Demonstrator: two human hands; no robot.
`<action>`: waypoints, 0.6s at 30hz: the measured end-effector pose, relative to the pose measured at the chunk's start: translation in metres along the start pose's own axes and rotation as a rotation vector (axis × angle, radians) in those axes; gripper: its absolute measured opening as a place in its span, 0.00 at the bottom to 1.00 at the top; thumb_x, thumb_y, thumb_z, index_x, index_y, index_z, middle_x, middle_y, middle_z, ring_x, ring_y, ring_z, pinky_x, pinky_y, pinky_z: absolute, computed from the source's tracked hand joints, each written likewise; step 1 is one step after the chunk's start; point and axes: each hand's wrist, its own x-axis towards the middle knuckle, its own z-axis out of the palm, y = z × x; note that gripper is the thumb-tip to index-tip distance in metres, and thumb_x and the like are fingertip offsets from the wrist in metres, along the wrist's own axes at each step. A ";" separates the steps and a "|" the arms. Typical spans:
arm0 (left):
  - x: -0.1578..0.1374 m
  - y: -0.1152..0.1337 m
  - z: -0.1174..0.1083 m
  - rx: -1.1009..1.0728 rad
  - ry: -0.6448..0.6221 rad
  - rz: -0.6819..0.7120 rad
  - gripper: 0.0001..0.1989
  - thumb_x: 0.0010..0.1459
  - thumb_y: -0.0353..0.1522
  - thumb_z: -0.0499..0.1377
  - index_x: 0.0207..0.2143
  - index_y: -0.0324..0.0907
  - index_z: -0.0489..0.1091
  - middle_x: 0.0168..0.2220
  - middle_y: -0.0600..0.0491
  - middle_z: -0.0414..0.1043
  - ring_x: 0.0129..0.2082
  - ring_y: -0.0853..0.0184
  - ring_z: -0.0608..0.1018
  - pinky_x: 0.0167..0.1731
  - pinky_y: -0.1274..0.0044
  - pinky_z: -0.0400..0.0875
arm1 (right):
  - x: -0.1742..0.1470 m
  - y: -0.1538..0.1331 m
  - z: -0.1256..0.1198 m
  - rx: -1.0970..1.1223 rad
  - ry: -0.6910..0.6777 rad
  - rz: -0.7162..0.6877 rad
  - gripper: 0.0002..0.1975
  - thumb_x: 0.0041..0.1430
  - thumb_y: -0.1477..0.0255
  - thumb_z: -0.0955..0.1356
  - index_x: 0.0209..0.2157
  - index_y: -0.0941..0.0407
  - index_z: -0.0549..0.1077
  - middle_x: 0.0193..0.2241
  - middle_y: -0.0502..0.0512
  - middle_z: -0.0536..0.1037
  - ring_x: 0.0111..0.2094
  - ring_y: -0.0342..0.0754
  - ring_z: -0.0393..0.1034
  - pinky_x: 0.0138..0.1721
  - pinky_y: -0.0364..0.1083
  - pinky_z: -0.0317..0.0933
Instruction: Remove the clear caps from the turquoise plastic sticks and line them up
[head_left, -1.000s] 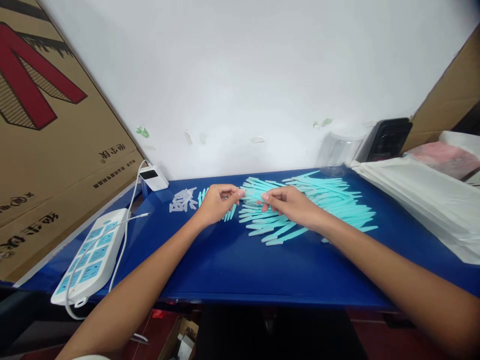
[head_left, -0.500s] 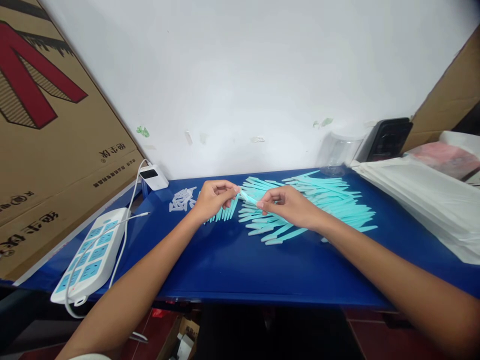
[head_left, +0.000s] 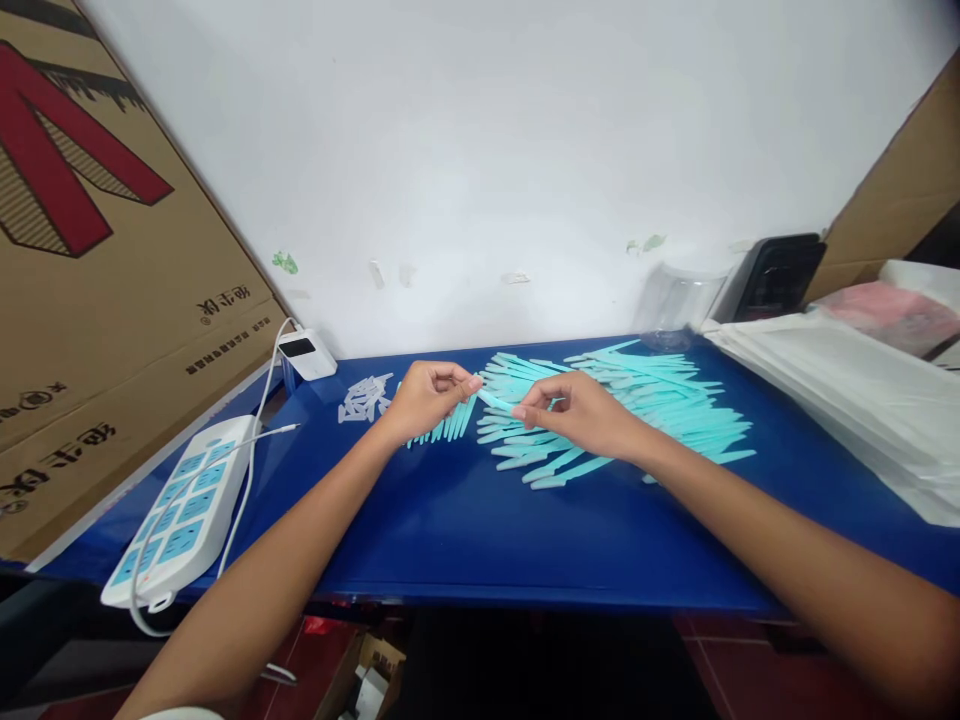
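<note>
Left hand pinches the left end of a turquoise stick, thumb to fingertip, over the left side of the turquoise pile; right hand pinches its right end; probably light, stiffish plastic, best held endwise

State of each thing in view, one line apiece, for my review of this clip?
Left hand: grip pinched shut
Right hand: grip pinched shut
Held turquoise stick: slanted, one end in each hand
Loose turquoise sticks: heaped, overlapping
Translucent pieces: loosely piled
White device: screen dark
White cable: near end unplugged
Clear container: upright
</note>
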 end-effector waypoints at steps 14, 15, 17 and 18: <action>0.007 -0.040 -0.129 1.210 0.283 -0.224 0.20 0.69 0.42 0.50 0.33 0.41 0.76 0.42 0.35 0.78 0.44 0.46 0.80 0.45 0.62 0.71 | 0.002 0.002 -0.005 -0.052 0.098 0.043 0.19 0.59 0.54 0.75 0.26 0.55 0.78 0.26 0.54 0.80 0.31 0.49 0.71 0.37 0.49 0.66; 0.006 -0.047 -0.135 1.224 0.240 -0.295 0.21 0.68 0.42 0.51 0.33 0.41 0.77 0.41 0.35 0.79 0.44 0.45 0.80 0.44 0.62 0.71 | 0.001 0.001 -0.005 -0.052 0.096 0.041 0.19 0.59 0.54 0.75 0.26 0.55 0.78 0.26 0.54 0.80 0.31 0.49 0.72 0.37 0.49 0.66; 0.006 -0.058 -0.141 1.218 0.193 -0.367 0.19 0.66 0.44 0.54 0.32 0.42 0.77 0.40 0.35 0.79 0.42 0.45 0.80 0.42 0.63 0.71 | 0.001 0.000 -0.005 -0.049 0.094 0.034 0.20 0.58 0.52 0.75 0.27 0.55 0.78 0.27 0.55 0.80 0.31 0.49 0.72 0.37 0.49 0.66; 0.006 -0.060 -0.142 1.206 0.199 -0.364 0.18 0.64 0.45 0.56 0.32 0.42 0.78 0.39 0.36 0.79 0.42 0.46 0.80 0.42 0.64 0.71 | 0.001 -0.001 -0.005 -0.048 0.095 0.029 0.21 0.58 0.51 0.75 0.27 0.55 0.79 0.27 0.55 0.80 0.31 0.49 0.71 0.37 0.49 0.66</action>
